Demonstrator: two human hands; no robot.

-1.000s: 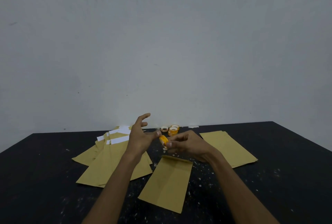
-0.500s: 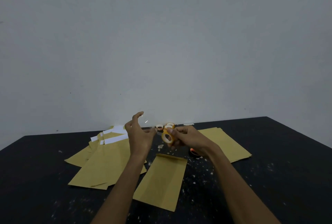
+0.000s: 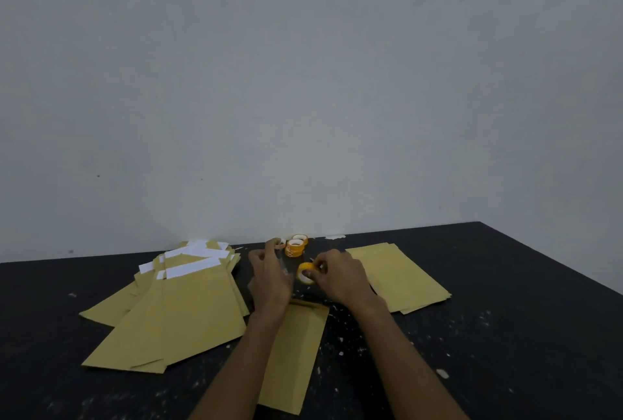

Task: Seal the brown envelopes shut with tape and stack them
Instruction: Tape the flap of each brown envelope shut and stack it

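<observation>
A single brown envelope (image 3: 296,355) lies on the black table (image 3: 505,335) below my wrists. Just above its top edge my right hand (image 3: 337,276) grips a small orange tape roll (image 3: 306,273). A clear strip of tape runs from the roll to my left hand (image 3: 269,276), whose fingertips pinch its end. A fanned pile of brown envelopes with white strips (image 3: 175,305) lies to the left. A neat stack of brown envelopes (image 3: 401,276) lies to the right.
Three more tape rolls (image 3: 295,246) stand near the wall behind my hands. White paper scraps (image 3: 441,373) are scattered over the table. A pale wall rises right behind the table's far edge, and the table's right edge slants down at the right.
Both hands have come down from mid-air to just above the single envelope's top edge. My left hand has moved away from the roll, drawing out a strip of tape.
</observation>
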